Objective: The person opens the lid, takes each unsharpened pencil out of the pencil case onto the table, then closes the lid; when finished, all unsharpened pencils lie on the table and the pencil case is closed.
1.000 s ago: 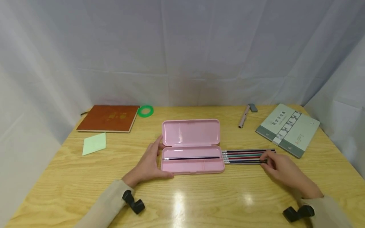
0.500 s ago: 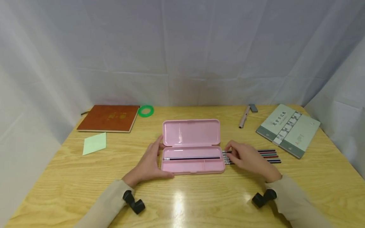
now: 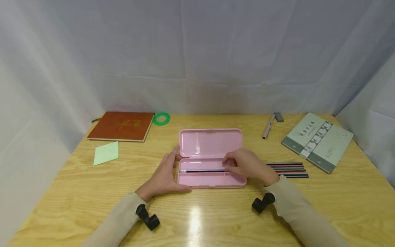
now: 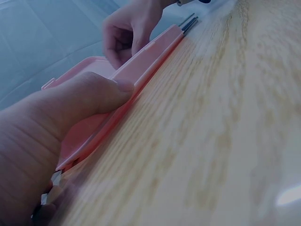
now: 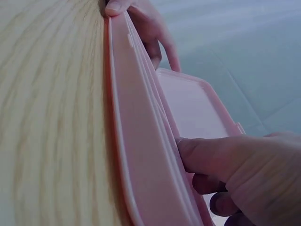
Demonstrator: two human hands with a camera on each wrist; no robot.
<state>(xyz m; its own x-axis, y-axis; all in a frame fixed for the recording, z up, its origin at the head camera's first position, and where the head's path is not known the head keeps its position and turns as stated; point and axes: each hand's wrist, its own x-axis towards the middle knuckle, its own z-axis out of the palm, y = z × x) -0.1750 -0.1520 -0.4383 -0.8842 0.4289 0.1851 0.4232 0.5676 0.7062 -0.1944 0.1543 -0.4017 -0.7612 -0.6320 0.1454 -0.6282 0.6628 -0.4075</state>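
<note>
An open pink pencil case (image 3: pixel 200 180) lies on the table, its lid (image 3: pixel 211 142) tipped back. Along its rear compartment lies one dark pencil (image 3: pixel 202 171) with a white eraser end at the left. My left hand (image 3: pixel 165 176) grips the case's left end, thumb at the front edge and fingers behind. My right hand (image 3: pixel 248 166) reaches into the right part of the case, fingers bent, thumb and fingertips at the pencil's right end. Whether they pinch it is hidden, also in the right wrist view. Several pencils (image 3: pixel 290 169) lie side by side to the right, partly behind the right wrist.
A brown notebook (image 3: pixel 121 125), a green tape ring (image 3: pixel 161 119) and a pale green paper sheet (image 3: pixel 106 153) lie at the left. At the back right are a pinkish pen (image 3: pixel 268 127), a grey eraser (image 3: pixel 278 117) and a grey-green notebook (image 3: pixel 318 142).
My right hand has moved left, from the far ends of the pencil row, across their eraser ends, into the case. The left hand has kept its hold on the case.
</note>
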